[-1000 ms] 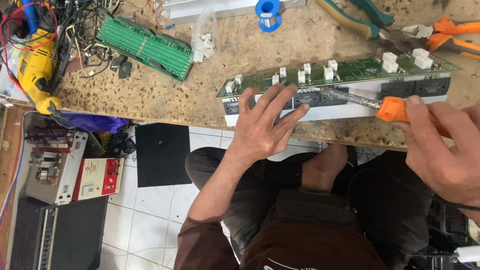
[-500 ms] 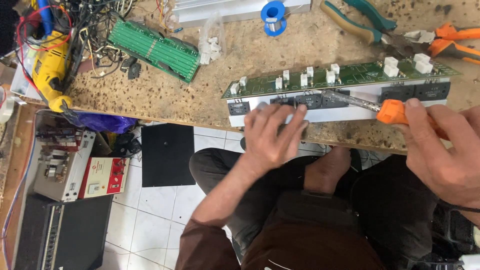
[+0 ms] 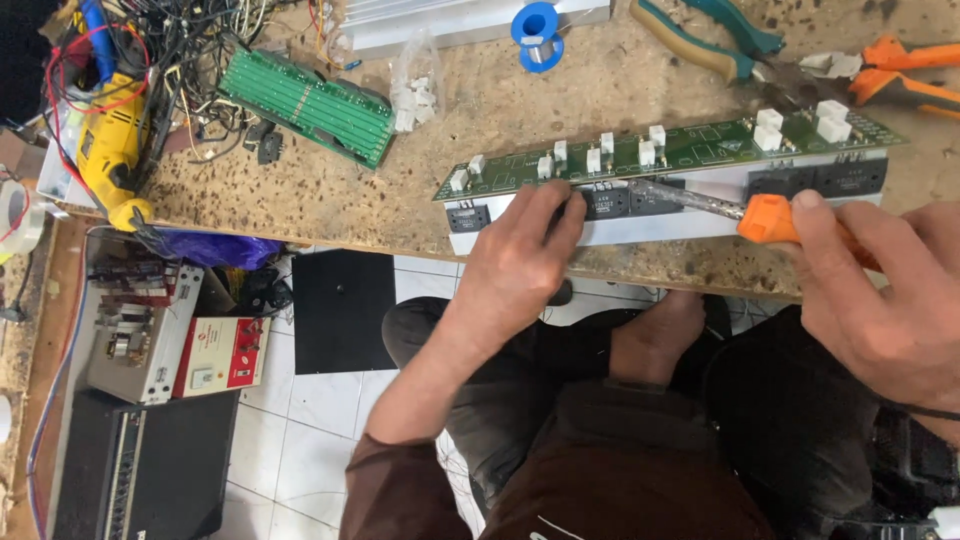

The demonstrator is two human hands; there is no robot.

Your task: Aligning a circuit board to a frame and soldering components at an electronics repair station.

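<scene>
- Left hand [image 3: 515, 265] now curled, fingers [image 3: 565, 215] pressed onto a black component [image 3: 606, 202] on the long green circuit board [image 3: 700, 150], no longer splayed as a second ago
- Right hand [image 3: 880, 300] clenched around an orange-handled screwdriver [image 3: 765, 217], tip at 9 o'clock, meeting that component
- Board along the tabletop [image 3: 350, 205] front edge; likely steadied for fastening
- Second green board [image 3: 310, 105] well apart at 10 o'clock
</scene>
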